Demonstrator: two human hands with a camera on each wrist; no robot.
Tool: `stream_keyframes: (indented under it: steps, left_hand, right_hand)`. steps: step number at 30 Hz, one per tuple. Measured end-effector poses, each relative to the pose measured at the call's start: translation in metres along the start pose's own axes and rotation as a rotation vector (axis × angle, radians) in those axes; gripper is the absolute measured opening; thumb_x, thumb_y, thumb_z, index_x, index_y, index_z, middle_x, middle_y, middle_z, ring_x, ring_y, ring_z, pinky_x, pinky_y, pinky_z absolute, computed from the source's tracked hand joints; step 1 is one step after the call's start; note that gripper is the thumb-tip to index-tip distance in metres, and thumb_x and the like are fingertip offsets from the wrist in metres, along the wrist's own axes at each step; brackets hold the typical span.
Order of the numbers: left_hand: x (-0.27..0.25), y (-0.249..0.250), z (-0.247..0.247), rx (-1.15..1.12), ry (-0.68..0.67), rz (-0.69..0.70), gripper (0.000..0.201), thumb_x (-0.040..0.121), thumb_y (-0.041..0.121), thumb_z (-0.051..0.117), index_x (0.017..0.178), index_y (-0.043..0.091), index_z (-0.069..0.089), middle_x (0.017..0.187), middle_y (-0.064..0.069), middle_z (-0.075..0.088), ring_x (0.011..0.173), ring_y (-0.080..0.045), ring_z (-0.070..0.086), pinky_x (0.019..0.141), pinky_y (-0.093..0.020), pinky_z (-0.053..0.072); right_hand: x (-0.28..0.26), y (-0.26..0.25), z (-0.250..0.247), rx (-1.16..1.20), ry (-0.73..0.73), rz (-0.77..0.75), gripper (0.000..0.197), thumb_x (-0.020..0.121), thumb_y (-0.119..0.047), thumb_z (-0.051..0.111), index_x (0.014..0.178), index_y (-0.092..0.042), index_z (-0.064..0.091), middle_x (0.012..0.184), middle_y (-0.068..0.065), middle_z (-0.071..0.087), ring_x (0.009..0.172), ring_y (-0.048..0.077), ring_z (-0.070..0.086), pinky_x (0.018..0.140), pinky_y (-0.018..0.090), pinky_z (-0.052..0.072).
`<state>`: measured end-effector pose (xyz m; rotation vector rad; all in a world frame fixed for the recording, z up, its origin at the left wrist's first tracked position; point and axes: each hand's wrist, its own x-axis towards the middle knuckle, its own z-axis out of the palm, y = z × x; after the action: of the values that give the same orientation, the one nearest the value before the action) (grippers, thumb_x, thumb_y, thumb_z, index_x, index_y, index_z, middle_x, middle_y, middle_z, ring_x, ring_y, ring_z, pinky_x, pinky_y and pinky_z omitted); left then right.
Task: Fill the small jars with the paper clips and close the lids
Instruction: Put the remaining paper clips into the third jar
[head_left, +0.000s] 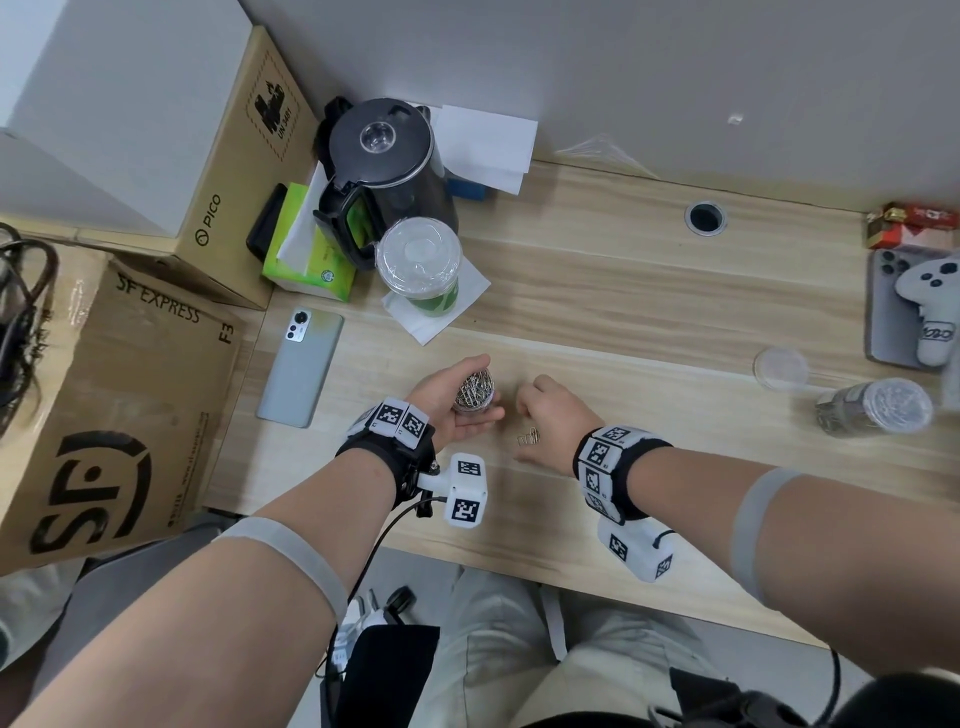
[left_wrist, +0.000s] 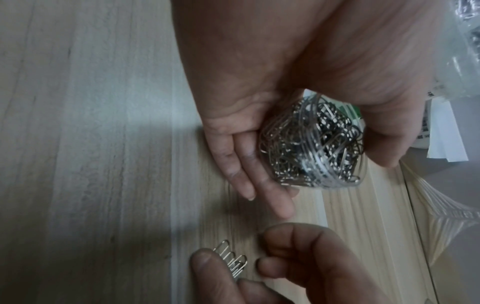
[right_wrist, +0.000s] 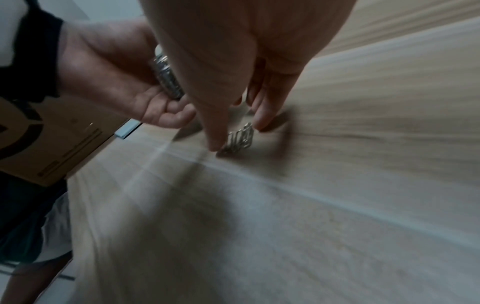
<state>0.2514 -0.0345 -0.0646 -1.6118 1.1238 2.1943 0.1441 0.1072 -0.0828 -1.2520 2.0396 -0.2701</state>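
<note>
My left hand (head_left: 492, 385) grips a small clear jar (head_left: 474, 392) packed with silver paper clips, open top up, just above the wooden desk (head_left: 649, 312). In the left wrist view the jar (left_wrist: 311, 144) sits between thumb and fingers. A few loose paper clips (head_left: 530, 437) lie on the desk to its right. My right hand (head_left: 525, 428) hovers over them, holding nothing. Its thumb tip (right_wrist: 215, 144) touches their edge and a finger (right_wrist: 263, 121) comes down on the other side. A loose clear lid (head_left: 781, 368) lies far right, by a second, lidded jar (head_left: 878, 408) of clips.
Left of my hands lies a grey phone (head_left: 301, 364). Behind it are a lidded green drink cup (head_left: 421, 265) on a napkin, a black kettle (head_left: 384, 171) and a tissue box (head_left: 306, 260). Cardboard boxes (head_left: 104, 405) border the left side. Another phone with a plush toy (head_left: 914, 306) lies far right.
</note>
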Motion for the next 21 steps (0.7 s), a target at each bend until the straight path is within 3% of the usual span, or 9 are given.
stream_keyframes:
  steps: [7,11,21]
  left_hand:
    - [0.0005,-0.0008,-0.0026,-0.008,0.009,0.005,0.036,0.086,0.046,0.071,0.099,0.013,0.063,0.088,-0.008,0.072,0.078,-0.026,0.072,0.092,-0.04,0.057]
    - [0.0013,-0.0029,-0.0049,-0.014,0.005,0.0,0.04,0.086,0.046,0.071,0.108,0.014,0.061,0.089,-0.008,0.072,0.075,-0.024,0.072,0.089,-0.038,0.058]
    - [0.0031,0.0007,-0.0038,0.013,-0.002,0.006,0.041,0.086,0.047,0.07,0.107,0.013,0.062,0.087,-0.006,0.072,0.078,-0.024,0.072,0.089,-0.038,0.058]
  right_hand:
    - [0.0024,-0.006,0.0101,0.1,0.019,0.126,0.051,0.068,-0.012,0.082,0.109,-0.011,0.053,0.112,0.006,0.043,0.09,0.026,0.055,0.081,0.034,0.048]
    - [0.0049,-0.0064,0.0075,0.099,0.014,0.106,0.044,0.072,-0.006,0.076,0.109,-0.009,0.053,0.112,0.01,0.046,0.091,0.029,0.055,0.081,0.037,0.047]
    - [0.0047,-0.0016,0.0012,0.048,-0.049,-0.002,0.032,0.077,0.002,0.059,0.106,-0.009,0.054,0.11,0.011,0.048,0.094,0.03,0.053,0.081,0.036,0.045]
